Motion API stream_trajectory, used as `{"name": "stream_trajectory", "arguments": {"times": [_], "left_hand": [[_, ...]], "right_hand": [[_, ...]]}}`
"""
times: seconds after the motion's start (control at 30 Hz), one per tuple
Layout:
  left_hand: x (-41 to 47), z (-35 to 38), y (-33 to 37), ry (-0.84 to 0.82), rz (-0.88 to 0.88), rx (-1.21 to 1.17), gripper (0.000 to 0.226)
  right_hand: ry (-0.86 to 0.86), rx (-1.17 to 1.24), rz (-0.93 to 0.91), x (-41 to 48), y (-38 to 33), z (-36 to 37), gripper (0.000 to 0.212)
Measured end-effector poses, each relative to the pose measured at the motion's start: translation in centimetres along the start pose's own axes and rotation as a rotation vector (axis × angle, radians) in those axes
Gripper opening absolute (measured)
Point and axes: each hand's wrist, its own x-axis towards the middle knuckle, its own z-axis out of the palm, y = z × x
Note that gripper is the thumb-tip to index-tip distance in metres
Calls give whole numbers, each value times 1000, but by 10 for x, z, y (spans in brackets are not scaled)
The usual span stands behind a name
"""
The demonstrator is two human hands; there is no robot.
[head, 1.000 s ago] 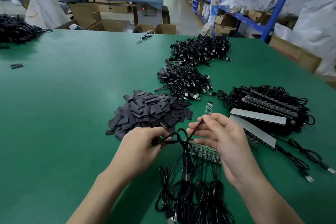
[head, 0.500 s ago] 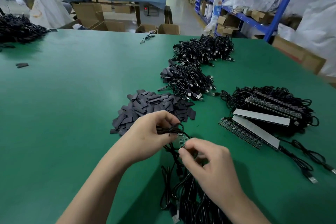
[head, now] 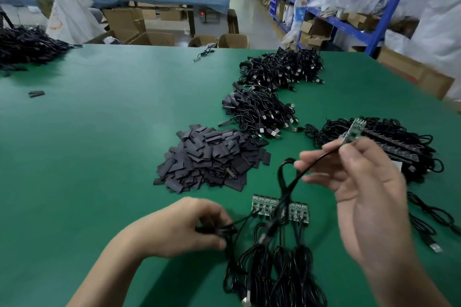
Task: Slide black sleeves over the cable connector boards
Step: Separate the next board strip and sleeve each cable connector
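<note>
My right hand [head: 359, 182] is raised above the table and pinches a small green connector board [head: 353, 131] by its lower end, its black cable [head: 289, 182] looping down from it. My left hand [head: 189, 225] rests low on the green table [head: 87, 157] and grips a bunch of black cables [head: 224, 230]. Between the hands lies a strip of joined green boards [head: 264, 205] with their coiled cables [head: 274, 269] trailing toward me. A heap of flat black sleeves [head: 209, 159] sits just beyond the left hand.
Two piles of cables [head: 259, 109] [head: 282, 67] lie beyond the sleeves. A pile of cabled board strips [head: 389, 142] sits at the right. Another dark heap [head: 27, 45] lies far left, with a loose sleeve [head: 36, 93]. Shelves and boxes stand behind the table.
My right hand rose up and right, lifting one board with its cable off the strip. My left hand dropped lower and left, still gripping cables.
</note>
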Motion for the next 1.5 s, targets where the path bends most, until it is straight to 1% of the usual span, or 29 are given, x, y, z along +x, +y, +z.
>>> {"name": "stream_trajectory", "arguments": {"times": [0.07,0.1,0.17,0.2,0.23,0.27,0.37,0.4,0.43,0.5,0.57,0.63,0.83,0.9,1.03,1.13,1.17,1.2,1.27,1.3,1.37,1.4,1.5], "left_hand": [[-12,-3,-3,-123,-49,-17,38],[-16,-7,-3,-179,-64,-27,43],[-18,-16,-1,-225,-59,-44,44],[-14,-21,1,-203,-52,-47,44],[-7,-24,3,-143,-48,-37,44],[3,-24,6,-44,-50,-5,43],[48,-15,9,354,-91,176,26],[64,-9,11,456,-117,237,25],[79,-3,12,531,-141,289,28],[103,7,12,626,-168,387,34],[120,14,8,659,-184,490,38],[130,19,4,653,-208,553,39],[133,23,-2,709,-199,475,23],[133,22,-2,724,-176,492,20],[130,22,-2,720,-78,625,19],[124,21,-2,665,4,653,14],[122,21,-3,653,31,612,12],[119,22,-2,660,50,521,9],[112,23,2,701,59,238,7],[108,23,3,714,78,86,8],[100,26,7,721,168,-135,14],[94,28,9,726,219,-178,17],[83,36,11,782,335,-145,17]], "right_hand": [[12,-72,32,10,0,-11,30],[8,-113,52,14,1,-16,33],[-19,-177,79,22,4,-23,33],[-43,-206,96,26,7,-26,32],[-73,-248,124,30,11,-29,30],[-108,-317,165,35,17,-32,31],[-255,-659,304,46,44,-37,34],[-295,-777,327,47,55,-37,33],[-315,-870,335,47,65,-35,32],[-317,-933,341,43,83,-32,33],[-303,-919,344,37,100,-29,34],[-278,-898,349,29,113,-27,33],[-208,-883,318,14,130,-27,33],[-178,-847,299,14,130,-26,33],[-151,-755,281,13,128,-26,32],[-128,-662,298,13,124,-25,31],[-122,-643,299,13,123,-24,31],[-113,-628,296,13,122,-24,31],[-89,-607,278,13,121,-26,30],[-80,-601,269,14,120,-27,28],[-91,-565,269,14,118,-29,21],[-116,-527,283,14,116,-29,20],[-211,-398,377,13,113,-28,33]]}}
